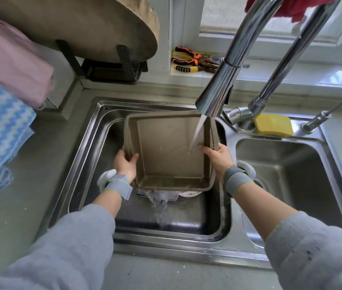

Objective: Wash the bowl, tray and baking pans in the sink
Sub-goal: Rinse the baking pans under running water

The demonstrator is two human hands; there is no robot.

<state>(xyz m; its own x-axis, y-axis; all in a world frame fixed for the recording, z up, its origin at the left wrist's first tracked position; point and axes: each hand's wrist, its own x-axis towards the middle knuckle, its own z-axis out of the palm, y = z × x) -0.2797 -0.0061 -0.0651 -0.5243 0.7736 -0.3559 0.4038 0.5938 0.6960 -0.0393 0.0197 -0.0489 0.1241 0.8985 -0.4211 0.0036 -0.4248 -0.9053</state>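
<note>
A square beige baking pan is held tilted over the left sink basin, its inside facing me. My left hand grips its left rim, thumb inside. My right hand grips the right rim. Water from the chrome faucet strikes the pan's inner right side and pours off the lower edge into the basin. Under the pan a pale dish rim shows, mostly hidden.
The right basin lies beside the pan. A yellow sponge sits behind the divider. Pliers lie on the window ledge. A round wooden board stands in a rack at the back left. Cloths hang at left.
</note>
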